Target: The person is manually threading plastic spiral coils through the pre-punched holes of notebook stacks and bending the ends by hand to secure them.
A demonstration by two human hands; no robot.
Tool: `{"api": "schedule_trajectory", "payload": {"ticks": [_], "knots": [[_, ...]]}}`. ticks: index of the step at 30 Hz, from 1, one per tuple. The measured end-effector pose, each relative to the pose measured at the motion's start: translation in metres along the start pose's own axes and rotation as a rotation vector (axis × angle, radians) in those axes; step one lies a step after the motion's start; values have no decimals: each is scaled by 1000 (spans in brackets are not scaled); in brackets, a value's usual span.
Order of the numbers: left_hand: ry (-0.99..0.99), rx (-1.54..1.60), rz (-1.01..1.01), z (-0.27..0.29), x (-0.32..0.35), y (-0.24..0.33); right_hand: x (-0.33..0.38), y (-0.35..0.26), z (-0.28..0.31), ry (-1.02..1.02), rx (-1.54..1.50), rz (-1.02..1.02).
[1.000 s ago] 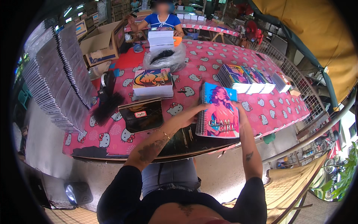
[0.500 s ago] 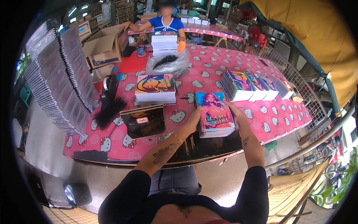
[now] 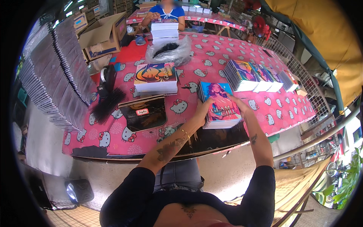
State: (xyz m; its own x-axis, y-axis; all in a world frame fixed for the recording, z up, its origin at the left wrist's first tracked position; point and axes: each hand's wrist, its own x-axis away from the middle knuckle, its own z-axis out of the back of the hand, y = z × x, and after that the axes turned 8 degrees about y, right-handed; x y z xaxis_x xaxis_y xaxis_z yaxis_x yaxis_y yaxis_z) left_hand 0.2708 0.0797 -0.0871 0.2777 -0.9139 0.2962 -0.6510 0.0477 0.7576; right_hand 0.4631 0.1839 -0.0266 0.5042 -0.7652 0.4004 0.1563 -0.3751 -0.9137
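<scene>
A stack of spiral-bound notebooks stands near the table's front edge. Its top cover is blue and pink, with a drawn figure. My left hand grips the stack's left side, thumb on the cover's edge. On the opposite side my right hand is closed around it, its thumb also over the cover. The fingers of both hands are partly hidden. Left of my left hand lies a dark, shiny folder-like piece with a small label. Behind that sits another notebook stack with an orange and purple cover.
Tall stacks of wrapped notebooks rise at the left, near black bristle-like strands and an open carton. A plastic bag lies mid-table. More notebook stacks stand right. Across the table, a person in blue faces a white stack.
My left hand has shifted nearer the stack's front left corner, still holding it. The person opposite has taken a hand off the carton and brought it to the white stack. The view has tilted slightly.
</scene>
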Motion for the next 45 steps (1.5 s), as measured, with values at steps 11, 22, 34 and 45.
{"api": "schedule_trajectory", "payload": {"ticks": [11,22,34,45], "knots": [[251,-182,-6,-16,-21,-14,-25,-13,13,0,296,42],[59,-522,-537,25,32,22,-17,-32,4,167,556,144],[426,-1731,-1223,182,138,150,76,-13,-197,0,713,1267],[283,-672,-798,188,18,231,27,38,-205,-237,239,594]]}}
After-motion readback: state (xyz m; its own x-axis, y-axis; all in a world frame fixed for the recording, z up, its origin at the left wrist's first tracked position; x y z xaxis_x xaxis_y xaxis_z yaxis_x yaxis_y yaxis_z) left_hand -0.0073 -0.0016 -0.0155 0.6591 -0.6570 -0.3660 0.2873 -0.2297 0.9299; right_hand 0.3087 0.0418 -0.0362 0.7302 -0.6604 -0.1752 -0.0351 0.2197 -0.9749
